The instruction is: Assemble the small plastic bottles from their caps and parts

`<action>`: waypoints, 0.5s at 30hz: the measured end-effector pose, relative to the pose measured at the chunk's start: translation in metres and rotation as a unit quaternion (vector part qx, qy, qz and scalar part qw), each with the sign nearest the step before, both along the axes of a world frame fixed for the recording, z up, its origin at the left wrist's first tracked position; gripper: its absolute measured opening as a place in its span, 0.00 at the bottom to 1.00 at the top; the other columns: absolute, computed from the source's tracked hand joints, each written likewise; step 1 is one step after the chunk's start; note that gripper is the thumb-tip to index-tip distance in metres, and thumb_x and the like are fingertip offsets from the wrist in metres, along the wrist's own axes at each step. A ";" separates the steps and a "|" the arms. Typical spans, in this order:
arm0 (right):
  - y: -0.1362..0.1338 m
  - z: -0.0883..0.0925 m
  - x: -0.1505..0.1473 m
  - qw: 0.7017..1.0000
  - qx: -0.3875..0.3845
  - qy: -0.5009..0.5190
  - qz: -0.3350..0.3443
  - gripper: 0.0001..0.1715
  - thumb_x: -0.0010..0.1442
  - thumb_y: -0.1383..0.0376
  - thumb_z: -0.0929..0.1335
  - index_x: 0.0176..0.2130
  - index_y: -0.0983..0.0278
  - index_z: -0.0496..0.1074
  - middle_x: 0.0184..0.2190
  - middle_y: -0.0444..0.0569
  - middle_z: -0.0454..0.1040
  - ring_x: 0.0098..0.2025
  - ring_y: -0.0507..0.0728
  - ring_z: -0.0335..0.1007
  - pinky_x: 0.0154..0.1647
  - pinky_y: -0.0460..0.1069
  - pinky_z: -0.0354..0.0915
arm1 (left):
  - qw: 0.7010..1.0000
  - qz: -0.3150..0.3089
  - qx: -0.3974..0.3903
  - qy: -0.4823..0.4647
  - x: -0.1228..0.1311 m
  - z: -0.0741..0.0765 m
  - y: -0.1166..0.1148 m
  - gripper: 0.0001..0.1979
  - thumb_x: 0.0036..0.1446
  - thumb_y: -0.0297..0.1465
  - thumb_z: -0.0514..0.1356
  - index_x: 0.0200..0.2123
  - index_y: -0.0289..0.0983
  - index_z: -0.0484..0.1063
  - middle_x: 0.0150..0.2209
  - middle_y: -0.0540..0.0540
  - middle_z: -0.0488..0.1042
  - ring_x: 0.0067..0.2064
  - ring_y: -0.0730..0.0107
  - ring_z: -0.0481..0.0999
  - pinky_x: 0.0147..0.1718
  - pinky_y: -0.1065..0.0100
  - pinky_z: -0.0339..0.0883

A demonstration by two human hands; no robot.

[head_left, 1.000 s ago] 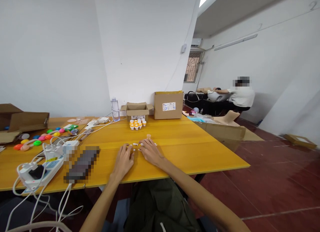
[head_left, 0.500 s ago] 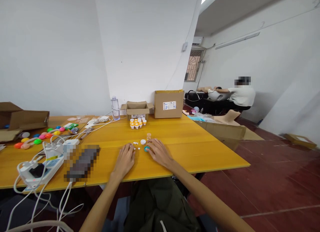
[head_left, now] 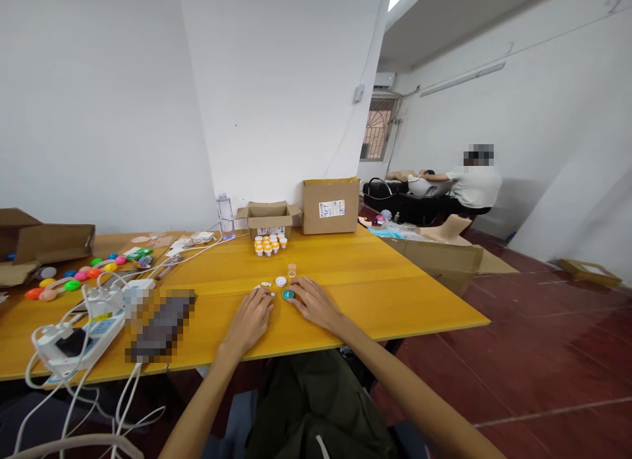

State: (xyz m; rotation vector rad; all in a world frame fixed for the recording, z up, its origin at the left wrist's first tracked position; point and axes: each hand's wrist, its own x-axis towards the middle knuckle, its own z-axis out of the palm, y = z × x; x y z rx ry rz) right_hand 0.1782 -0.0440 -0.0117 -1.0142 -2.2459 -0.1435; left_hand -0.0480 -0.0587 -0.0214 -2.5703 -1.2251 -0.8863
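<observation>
My left hand [head_left: 251, 316] rests palm down on the table, its fingers bent forward and apart at a small white piece [head_left: 272, 294]. Just beyond its fingertips lie some twisted white bits [head_left: 266, 284], too small to name. My right hand [head_left: 318, 307] is stretched over the wood with its fingers apart. Its thumb side touches or nearly touches a round teal lid [head_left: 288, 294] lying flat. Between and beyond the hands sits a round white cap [head_left: 281, 282]. Behind that stands a small clear cup [head_left: 291, 270].
Several small bottles with white caps and orange bands [head_left: 269, 244] stand grouped before an open carton [head_left: 270, 215]. A closed carton [head_left: 330, 207] is beside it. A power strip [head_left: 99, 330] with cables and a blurred dark device [head_left: 162, 327] lie left. Another person [head_left: 476, 182] sits far right.
My left hand has shifted slightly right, up to the small white piece that lay apart from it. My right hand stays by the teal lid. The view has turned slightly.
</observation>
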 end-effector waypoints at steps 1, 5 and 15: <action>0.000 -0.001 0.000 1.000 0.001 0.002 0.002 0.10 0.67 0.63 0.65 0.47 0.58 0.73 0.48 0.52 0.74 0.50 0.60 0.69 0.51 0.55 0.68 | 1.000 -0.001 0.001 0.000 0.000 0.000 0.000 0.15 0.67 0.28 0.50 0.52 0.43 0.70 0.50 0.43 0.74 0.56 0.59 0.71 0.55 0.57 0.67; 0.001 -0.001 0.000 1.000 0.001 0.007 0.007 0.10 0.67 0.63 0.65 0.47 0.57 0.73 0.47 0.52 0.74 0.49 0.59 0.70 0.52 0.55 0.68 | 1.000 0.000 0.000 -0.008 -0.002 0.002 0.001 0.15 0.66 0.26 0.50 0.52 0.43 0.70 0.51 0.43 0.73 0.56 0.59 0.71 0.55 0.57 0.68; -0.002 0.004 0.000 1.000 0.027 0.013 0.003 0.08 0.67 0.65 0.64 0.44 0.59 0.73 0.46 0.53 0.75 0.49 0.59 0.72 0.51 0.55 0.69 | 0.997 -0.002 -0.074 0.005 0.008 0.009 0.026 0.11 0.65 0.25 0.51 0.39 0.40 0.73 0.42 0.43 0.73 0.47 0.61 0.74 0.49 0.60 0.70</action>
